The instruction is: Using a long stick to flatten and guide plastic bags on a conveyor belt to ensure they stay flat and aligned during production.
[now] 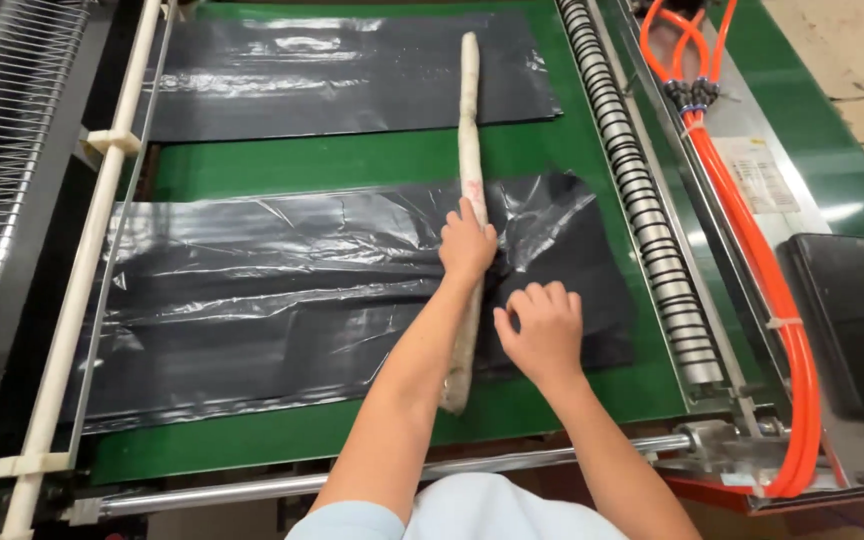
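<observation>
A green belt (392, 160) runs between a wire rack (2, 150) and a coiled roller (642, 200), orange hoses (752, 260) beside. A long pale stick (470, 130) lies across the near black plastic sheet (272, 290), pointing away; its lower part hides behind the forearm. Left hand (467, 245) presses it, fingers curled over. Right hand (544, 330) rests spread on the sheet, gripping nothing.

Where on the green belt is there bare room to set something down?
A bare green strip runs between the far black plastic sheet and the near black plastic sheet. A narrower strip lies between the near sheet and the metal rod. It is crowded around the long stick, where the left hand and right hand press.
</observation>
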